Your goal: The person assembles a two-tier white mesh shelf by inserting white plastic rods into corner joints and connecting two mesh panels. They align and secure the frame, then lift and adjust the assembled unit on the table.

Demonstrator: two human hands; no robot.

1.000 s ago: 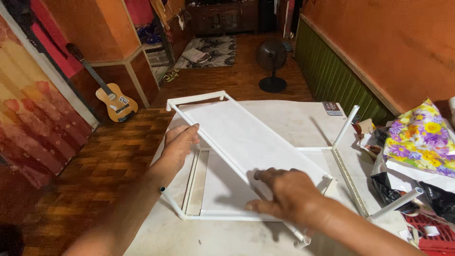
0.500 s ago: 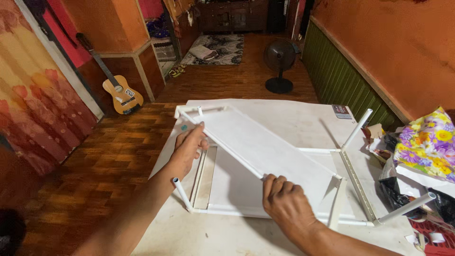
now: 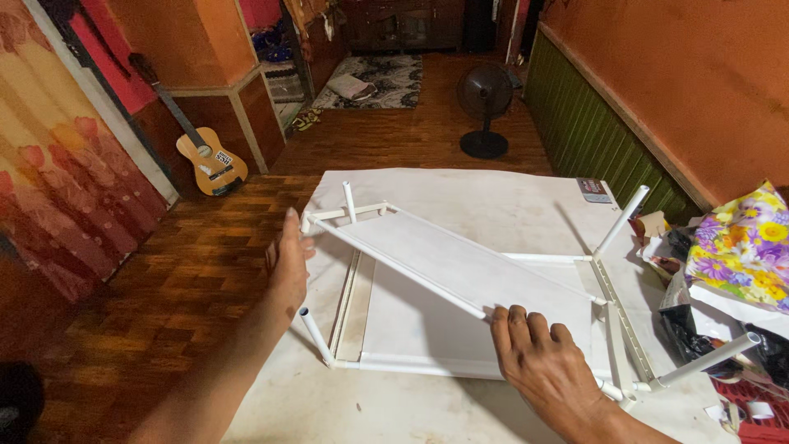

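White tube-framed fabric shelf rack [image 3: 460,284] lies on your pale surface [image 3: 493,197]; your left hand [image 3: 288,263], fingers straight, presses its far corner, while your right hand [image 3: 546,366] rests fingers, seemingly flat, on the tilted panel's near edge

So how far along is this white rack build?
Done: a lower shelf lies framed by white tubes on the board. In hand: the left hand and right hand hold a tilted second shelf. Left: corner poles stand bare.
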